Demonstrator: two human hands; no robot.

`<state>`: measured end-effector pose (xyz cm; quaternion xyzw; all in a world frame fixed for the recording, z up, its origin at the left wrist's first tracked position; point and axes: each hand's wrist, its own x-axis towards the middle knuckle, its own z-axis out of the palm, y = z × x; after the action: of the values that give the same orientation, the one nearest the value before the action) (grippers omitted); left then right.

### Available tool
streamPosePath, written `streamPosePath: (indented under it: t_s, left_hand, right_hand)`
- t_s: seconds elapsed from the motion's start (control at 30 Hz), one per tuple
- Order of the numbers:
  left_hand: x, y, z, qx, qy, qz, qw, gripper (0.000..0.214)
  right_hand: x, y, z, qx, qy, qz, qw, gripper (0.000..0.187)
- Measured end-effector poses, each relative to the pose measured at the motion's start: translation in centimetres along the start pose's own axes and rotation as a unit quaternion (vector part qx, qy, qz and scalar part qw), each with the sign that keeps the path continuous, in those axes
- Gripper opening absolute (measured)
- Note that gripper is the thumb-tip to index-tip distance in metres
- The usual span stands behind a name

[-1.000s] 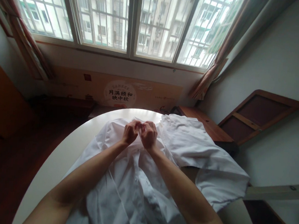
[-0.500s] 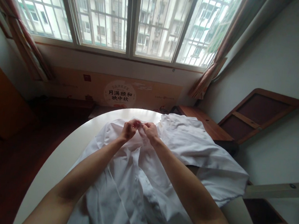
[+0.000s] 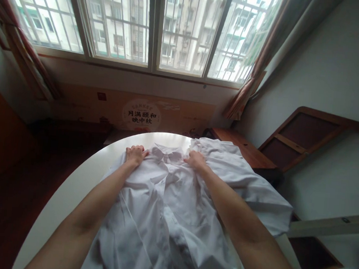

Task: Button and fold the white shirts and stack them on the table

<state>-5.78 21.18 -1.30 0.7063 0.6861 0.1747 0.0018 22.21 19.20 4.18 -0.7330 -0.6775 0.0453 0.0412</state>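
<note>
A white button shirt (image 3: 167, 200) lies spread along a round white table (image 3: 77, 184), collar toward the window. My left hand (image 3: 135, 154) grips the shirt's left shoulder with curled fingers. My right hand (image 3: 195, 159) grips the right shoulder in the same way. The collar (image 3: 165, 154) sits between the two hands. Both forearms stretch over the shirt's front.
More white cloth (image 3: 244, 186) lies bunched at the right of the table and hangs over its edge. A wooden bench (image 3: 244, 148) and a leaning wooden frame (image 3: 305, 133) stand at the right. A printed cardboard box (image 3: 140, 114) lines the wall below the barred window.
My hands were together, pinching at the collar. They have moved apart, each to a shoulder of the shirt, and the shirt now lies flatter.
</note>
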Motion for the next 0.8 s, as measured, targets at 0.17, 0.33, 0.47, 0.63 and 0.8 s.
streamPosePath:
  t_s: [0.17,0.33,0.47,0.63,0.8]
  left_hand:
    - [0.5,0.0,-1.5,-0.006,0.13,0.02,0.991,0.032]
    - [1.7,1.6,-2.2,0.038,0.123,-0.048,0.99,0.029]
    - [0.2,3.5,-1.6,0.053,0.088,0.02,0.995,0.042]
    - [-4.5,3.2,-0.5,-0.003,-0.091,0.248,0.964,0.052]
    - [-6.0,1.5,-0.2,0.02,-0.174,0.266,0.948,0.059]
  right_hand:
    - [1.1,-0.5,-1.9,0.013,0.073,-0.001,0.997,0.032]
    - [1.5,-1.8,-1.4,0.019,0.125,0.005,0.992,0.037]
    - [-0.4,-3.7,1.3,0.016,0.162,-0.062,0.985,0.046]
    - [-3.7,-3.4,5.1,0.011,-0.014,-0.282,0.959,0.068]
    - [-7.5,-1.2,5.4,0.023,-0.09,-0.304,0.948,0.07]
